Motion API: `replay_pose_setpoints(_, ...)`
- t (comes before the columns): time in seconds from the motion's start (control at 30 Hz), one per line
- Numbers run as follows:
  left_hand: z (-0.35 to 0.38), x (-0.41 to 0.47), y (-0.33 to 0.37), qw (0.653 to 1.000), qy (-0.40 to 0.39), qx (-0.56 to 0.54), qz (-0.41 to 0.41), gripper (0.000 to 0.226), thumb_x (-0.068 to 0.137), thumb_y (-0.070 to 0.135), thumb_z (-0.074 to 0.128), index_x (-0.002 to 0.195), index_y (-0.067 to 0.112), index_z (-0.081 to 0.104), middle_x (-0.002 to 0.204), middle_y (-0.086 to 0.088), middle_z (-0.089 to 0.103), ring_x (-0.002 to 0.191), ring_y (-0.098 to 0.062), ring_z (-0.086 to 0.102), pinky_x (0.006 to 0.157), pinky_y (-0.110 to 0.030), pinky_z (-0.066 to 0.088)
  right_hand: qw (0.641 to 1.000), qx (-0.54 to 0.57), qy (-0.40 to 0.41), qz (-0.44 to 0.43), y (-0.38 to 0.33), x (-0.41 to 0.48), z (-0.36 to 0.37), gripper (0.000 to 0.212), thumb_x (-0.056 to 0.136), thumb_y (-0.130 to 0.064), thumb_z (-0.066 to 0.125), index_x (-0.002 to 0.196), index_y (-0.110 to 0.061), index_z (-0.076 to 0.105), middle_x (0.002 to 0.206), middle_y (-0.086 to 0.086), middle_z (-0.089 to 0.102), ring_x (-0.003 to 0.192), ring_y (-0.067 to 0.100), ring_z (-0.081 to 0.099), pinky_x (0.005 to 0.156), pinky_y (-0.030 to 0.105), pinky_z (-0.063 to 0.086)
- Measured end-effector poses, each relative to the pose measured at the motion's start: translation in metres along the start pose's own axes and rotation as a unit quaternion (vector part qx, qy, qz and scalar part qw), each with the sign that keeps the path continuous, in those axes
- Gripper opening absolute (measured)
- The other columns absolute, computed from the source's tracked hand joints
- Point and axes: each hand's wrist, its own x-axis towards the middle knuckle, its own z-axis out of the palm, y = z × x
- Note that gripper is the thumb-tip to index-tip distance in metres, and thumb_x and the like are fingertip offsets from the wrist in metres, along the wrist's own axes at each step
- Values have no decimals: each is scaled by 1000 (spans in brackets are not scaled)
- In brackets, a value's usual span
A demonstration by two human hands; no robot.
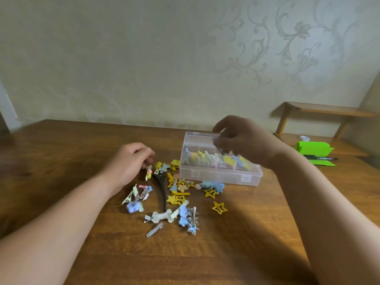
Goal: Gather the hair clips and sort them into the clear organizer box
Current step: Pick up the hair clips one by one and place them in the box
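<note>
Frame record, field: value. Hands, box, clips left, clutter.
left hand: fingers pinch a small yellow-pink clip at the pile's left edge
right hand: blurred, above the organizer box; grip unclear
box state: clear, lid open, compartments hold clips
loose clips: many on the table, in front and left of the box, including a black long clip and a yellow star clip
clutter: green paper and marker at right

A brown wooden table point(61, 145) filled the lower frame. Scattered hair clips point(174, 194) lay at its centre, just below a clear organizer box point(220, 173). At right lay green paper point(314, 150) under a black marker point(320, 158).
</note>
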Motion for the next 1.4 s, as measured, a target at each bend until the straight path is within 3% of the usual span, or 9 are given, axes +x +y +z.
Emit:
replay_pose_setpoints(0.07, 0, -1, 0, 1000, -1, 6, 4, 27, 108, 23, 54, 97, 19, 78, 92, -4, 77, 86, -22, 66, 86, -41, 52, 996, -24, 79, 30, 24, 3, -10, 17, 98, -17, 72, 112, -26, 71, 78, -5, 77, 66, 3, 70, 62, 29, 54)
replay_pose_setpoints(0.13, 0, -1, 1, 1000, -1, 3, 5, 27, 108, 21, 54, 97, 17, 78, 92, -5, 76, 84, -21, 64, 83, -39, 50, 988, -67, 132, 51, 42, 4, -14, 11, 98, -17, 69, 103, -26, 73, 77, -6, 76, 69, 7, 72, 62, 33, 55)
replay_pose_setpoints(0.2, 1, -1, 2, 1000, -1, 1, 3, 27, 108, 20, 53, 98, 16, 78, 92, -7, 76, 83, -21, 63, 82, -38, 49, 982, -86, 157, 63, 51, 6, -12, 11, 98, -15, 68, 97, -25, 73, 81, -7, 75, 74, 9, 72, 61, 28, 49)
replay_pose_setpoints(0.33, 1, 0, 2, 1000, 0, 1, 0, 27, 108, 20, 53, 98, 16, 78, 94, -7, 76, 84, -21, 62, 83, -39, 49, 980, -125, 148, 52, 61, 9, -1, 14, 96, -15, 70, 94, -28, 75, 82, -18, 70, 78, -1, 63, 62, 15, 40)
replay_pose_setpoints(0.53, 1, -1, 2, 1000, -4, 4, 0, 27, 109, 21, 52, 99, 18, 77, 95, -6, 76, 87, -22, 63, 86, -41, 50, 974, -181, 115, 77, 77, 11, 5, 19, 93, -17, 71, 92, -35, 77, 89, -12, 73, 90, 16, 68, 77, 26, 46)
replay_pose_setpoints(0.87, 1, -1, 2, 1000, 0, 9, -1, 28, 110, 21, 52, 100, 19, 77, 95, -5, 76, 87, -23, 64, 85, -40, 50, 963, -241, 71, 103, 73, 10, 8, 18, 95, -26, 60, 94, -30, 78, 94, -12, 71, 82, 6, 61, 72, 28, 46)
replay_pose_setpoints(1.1, 1, -1, 3, 1000, 1, 15, -2, 28, 110, 21, 51, 100, 19, 77, 96, -4, 76, 87, -22, 64, 85, -41, 50, 970, -221, 57, 81, 74, 7, 7, 18, 96, -21, 59, 99, -27, 76, 89, -19, 60, 81, -2, 54, 63, 16, 38)
replay_pose_setpoints(1.23, 1, -1, 2, 1000, 0, 19, -1, 28, 110, 22, 51, 100, 20, 77, 95, -3, 76, 88, -23, 65, 86, -41, 50, 973, -210, 60, 77, 81, 7, 5, 19, 96, -22, 59, 101, -29, 76, 98, -12, 64, 87, 7, 59, 66, 16, 39)
replay_pose_setpoints(1.4, 0, -2, 3, 1000, 0, 17, -2, 27, 109, 20, 51, 100, 19, 77, 95, -4, 76, 87, -21, 64, 86, -40, 50, 975, -197, 66, 83, 82, 4, 2, 19, 96, -22, 60, 103, -30, 77, 103, -10, 64, 98, 17, 62, 75, 28, 42)
